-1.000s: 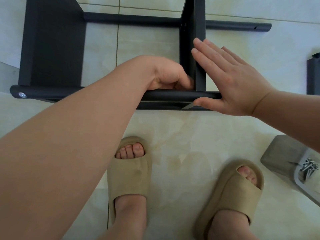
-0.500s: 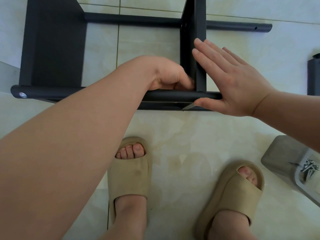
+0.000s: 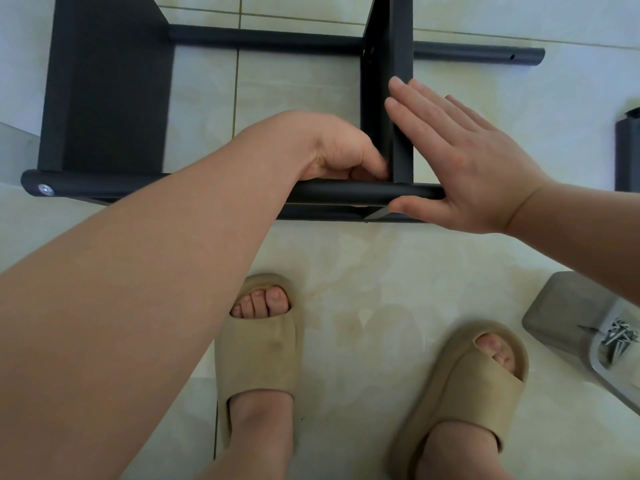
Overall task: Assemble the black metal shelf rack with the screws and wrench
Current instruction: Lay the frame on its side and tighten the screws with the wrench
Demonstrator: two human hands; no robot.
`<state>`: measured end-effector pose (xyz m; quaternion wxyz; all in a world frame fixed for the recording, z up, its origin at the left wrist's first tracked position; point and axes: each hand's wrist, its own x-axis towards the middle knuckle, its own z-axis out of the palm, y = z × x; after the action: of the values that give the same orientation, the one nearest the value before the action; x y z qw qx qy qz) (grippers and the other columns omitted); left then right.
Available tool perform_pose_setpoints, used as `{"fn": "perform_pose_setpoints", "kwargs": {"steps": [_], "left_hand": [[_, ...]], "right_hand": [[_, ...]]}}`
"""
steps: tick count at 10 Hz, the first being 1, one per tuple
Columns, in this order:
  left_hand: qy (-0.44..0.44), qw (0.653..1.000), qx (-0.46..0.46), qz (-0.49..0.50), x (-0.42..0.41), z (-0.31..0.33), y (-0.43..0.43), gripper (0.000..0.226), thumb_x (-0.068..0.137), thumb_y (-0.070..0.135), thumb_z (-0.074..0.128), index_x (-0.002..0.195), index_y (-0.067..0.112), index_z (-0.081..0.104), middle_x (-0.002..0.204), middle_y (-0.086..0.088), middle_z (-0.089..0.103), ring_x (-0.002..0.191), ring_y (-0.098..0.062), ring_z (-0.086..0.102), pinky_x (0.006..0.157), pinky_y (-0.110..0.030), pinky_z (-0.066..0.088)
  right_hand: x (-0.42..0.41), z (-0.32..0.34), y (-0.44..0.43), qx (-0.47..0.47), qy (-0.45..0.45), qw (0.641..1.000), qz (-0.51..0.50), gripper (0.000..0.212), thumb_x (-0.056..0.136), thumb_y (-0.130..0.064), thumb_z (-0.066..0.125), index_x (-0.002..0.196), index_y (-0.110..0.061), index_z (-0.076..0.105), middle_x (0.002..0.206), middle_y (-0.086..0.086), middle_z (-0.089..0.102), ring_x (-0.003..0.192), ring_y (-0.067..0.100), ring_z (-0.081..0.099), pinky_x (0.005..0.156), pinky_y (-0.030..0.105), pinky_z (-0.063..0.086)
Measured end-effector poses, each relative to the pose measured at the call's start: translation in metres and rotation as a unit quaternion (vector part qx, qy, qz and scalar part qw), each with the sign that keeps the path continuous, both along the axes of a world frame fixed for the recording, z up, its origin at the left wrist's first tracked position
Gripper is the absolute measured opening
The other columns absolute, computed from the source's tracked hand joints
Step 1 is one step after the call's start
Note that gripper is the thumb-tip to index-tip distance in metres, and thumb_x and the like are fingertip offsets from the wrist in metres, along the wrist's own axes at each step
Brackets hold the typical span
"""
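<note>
Since nothing is seen shifted, fastening is judged ongoing: panel [image 3: 401,46] braced by flat right hand [image 3: 460,161], curled left hand's [image 3: 339,150] hold hidden.

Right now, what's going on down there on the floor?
A person in tan slippers stands over a black metal shelf rack lying on the tiles. Their right hand presses flat against an upright panel, thumb against the near tube. Their left hand curls into the corner where panel meets tube; anything it holds is hidden. Screws sit in a tray at the right.
</note>
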<state>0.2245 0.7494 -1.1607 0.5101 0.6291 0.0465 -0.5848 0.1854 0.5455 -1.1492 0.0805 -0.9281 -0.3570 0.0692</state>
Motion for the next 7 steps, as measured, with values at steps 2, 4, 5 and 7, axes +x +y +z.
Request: {"fn": "perform_pose_setpoints", "kwargs": {"steps": [2,4,5,7], "left_hand": [[-0.008,1.000,-0.028,-0.005,0.0002,-0.0038,0.0023,0.046,0.089,-0.006,0.052,0.055,0.016,0.074,0.066,-0.008,0.070,0.066,-0.021,0.070,0.078,-0.036,0.058],[0.005,1.000,-0.020,0.003,0.0011,-0.0031,0.0013,0.026,0.092,0.004,0.054,0.076,0.011,0.074,0.078,-0.011,0.072,0.072,-0.024,0.070,0.078,-0.037,0.059],[-0.005,1.000,0.000,-0.012,0.0010,-0.0025,-0.0001,0.024,0.093,0.007,0.055,0.075,0.010,0.070,0.070,-0.008,0.069,0.065,-0.020,0.066,0.068,-0.030,0.057],[-0.021,1.000,-0.021,0.007,0.0014,-0.0052,-0.0006,0.029,0.089,-0.005,0.054,0.070,0.010,0.069,0.069,-0.011,0.069,0.066,-0.024,0.069,0.072,-0.035,0.059]], "right_hand": [[0.0001,0.0002,-0.0002,-0.001,0.001,1.000,0.000,0.098,0.092,-0.074,0.035,0.161,-0.006,0.015,0.169,0.008,0.008,0.156,0.026,0.009,0.124,0.053,0.020],[-0.0001,0.0001,0.0003,-0.002,0.002,1.000,0.000,0.098,0.092,-0.074,0.034,0.161,-0.006,0.015,0.169,0.008,0.008,0.156,0.026,0.009,0.124,0.053,0.020],[-0.0001,0.0005,0.0003,-0.002,0.002,1.000,0.000,0.098,0.092,-0.073,0.035,0.161,-0.006,0.015,0.169,0.008,0.008,0.156,0.027,0.009,0.124,0.053,0.020],[-0.0001,-0.0002,0.0001,0.005,0.003,1.000,0.001,0.098,0.092,-0.073,0.035,0.160,-0.005,0.017,0.169,0.009,0.010,0.156,0.028,0.010,0.123,0.055,0.022]]}}
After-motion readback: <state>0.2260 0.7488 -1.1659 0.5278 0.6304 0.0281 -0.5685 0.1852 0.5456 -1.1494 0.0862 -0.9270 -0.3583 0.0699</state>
